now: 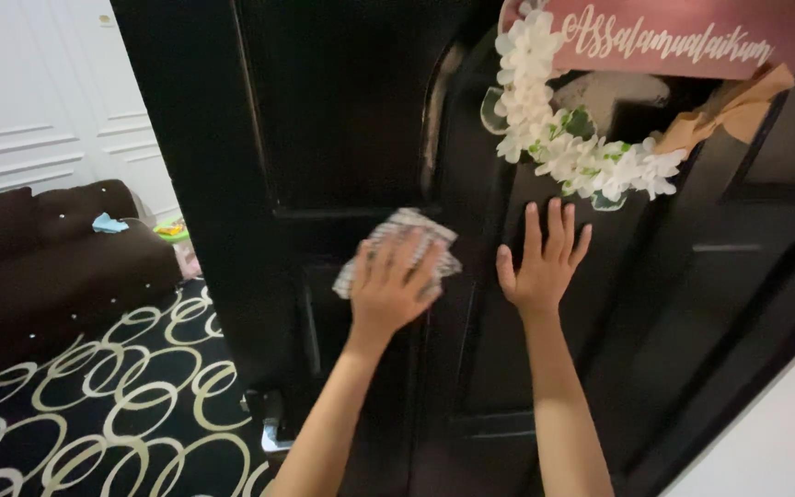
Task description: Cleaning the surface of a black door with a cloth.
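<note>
Crumpled checked cloth (pixel 399 250) flat against glossy black door (pixel 342 138)

I stand in a private home, at a glossy black panelled wooden door (pixel 342 138). A wreath of white artificial flowers with green leaves (pixel 563 147) hangs on it, under a pink oval greeting plaque with white script (pixel 683 37) and a tan fabric bow (pixel 738 106). Beyond the door lies a living room: a dark brown upholstered sofa (pixel 48 258), a black carpet patterned with cream rings (pixel 121 405), and white moulded wall panelling (pixel 29 110).
</note>
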